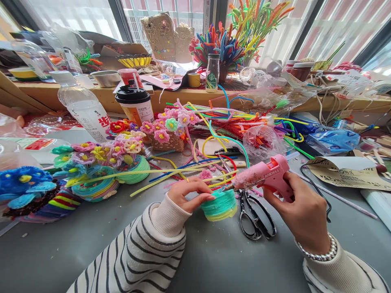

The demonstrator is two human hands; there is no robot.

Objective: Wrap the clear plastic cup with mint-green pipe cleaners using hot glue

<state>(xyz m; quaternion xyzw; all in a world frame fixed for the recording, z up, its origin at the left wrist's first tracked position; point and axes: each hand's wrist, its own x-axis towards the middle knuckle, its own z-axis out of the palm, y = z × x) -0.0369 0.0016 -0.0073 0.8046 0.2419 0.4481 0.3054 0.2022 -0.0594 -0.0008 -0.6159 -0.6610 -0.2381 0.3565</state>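
Observation:
My right hand [301, 207] is wrapped round the grip of a pink hot glue gun [275, 173], whose nozzle points left at the rim of a small round pot [219, 205]. Teal and pale yellow pipe cleaners are wound round this pot, and a loose teal strand rises from it. With thumb and fingers, my left hand [189, 195] pinches the pot's left rim. Black-handled scissors [258, 217] lie just right of the pot, partly beneath the glue gun. Whether glue is coming out of the nozzle is too small to tell.
Several pots with pipe-cleaner flowers [97, 162] stand at left. Behind them are a plastic bottle [82, 106] and a lidded paper cup [136, 106]. A heap of pipe cleaners [226, 126] fills the middle back. A black cord [317, 187] and kraft paper bag [354, 173] lie at right.

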